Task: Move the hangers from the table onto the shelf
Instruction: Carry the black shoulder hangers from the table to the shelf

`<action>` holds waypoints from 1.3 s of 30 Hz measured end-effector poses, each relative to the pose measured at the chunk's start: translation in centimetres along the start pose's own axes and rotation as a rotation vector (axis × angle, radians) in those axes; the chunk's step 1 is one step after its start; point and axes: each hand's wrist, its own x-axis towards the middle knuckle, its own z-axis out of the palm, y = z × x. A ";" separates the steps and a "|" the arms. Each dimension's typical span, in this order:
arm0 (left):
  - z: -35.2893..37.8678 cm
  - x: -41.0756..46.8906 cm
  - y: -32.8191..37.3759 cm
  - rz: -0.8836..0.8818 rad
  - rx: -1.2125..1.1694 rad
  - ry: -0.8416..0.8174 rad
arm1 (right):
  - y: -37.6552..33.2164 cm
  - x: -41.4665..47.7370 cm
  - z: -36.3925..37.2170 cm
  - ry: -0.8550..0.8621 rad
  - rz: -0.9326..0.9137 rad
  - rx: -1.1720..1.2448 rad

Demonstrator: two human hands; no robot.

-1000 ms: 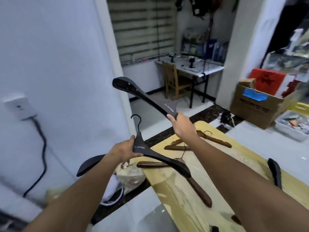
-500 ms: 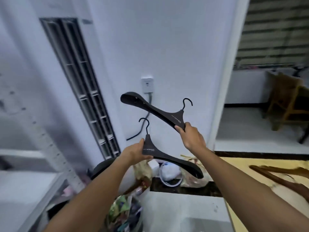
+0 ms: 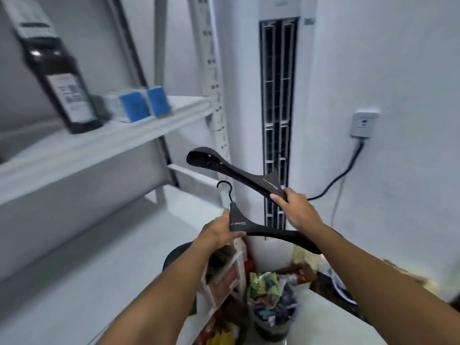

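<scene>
Black hangers, one each: fingers of my left hand (image 3: 219, 234) are curled round the lower hanger (image 3: 273, 235), my right hand (image 3: 298, 210) grips the upper hanger (image 3: 239, 171). The shelf (image 3: 74, 149), left of my fingers, shows no hanger yet.

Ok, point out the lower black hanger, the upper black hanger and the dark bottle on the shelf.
lower black hanger (image 3: 238, 220), head view, flat centre below the hook.
upper black hanger (image 3: 239, 174), head view, middle of its arm.
dark bottle (image 3: 66, 95), head view, its label.
</scene>
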 end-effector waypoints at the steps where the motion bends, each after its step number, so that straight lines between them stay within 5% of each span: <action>1: -0.4 -0.7 -1.5 -0.023 -0.009 0.015 | -1.2 0.0 1.2 -0.031 -0.031 0.005; 20: -1.8 -10.1 -16.3 -0.471 -0.027 0.105 | -12.2 -1.0 14.7 -0.460 -0.347 0.081; 39: -3.6 0.4 -26.6 -0.527 0.132 0.190 | -23.9 12.2 20.2 -0.263 -0.424 -0.036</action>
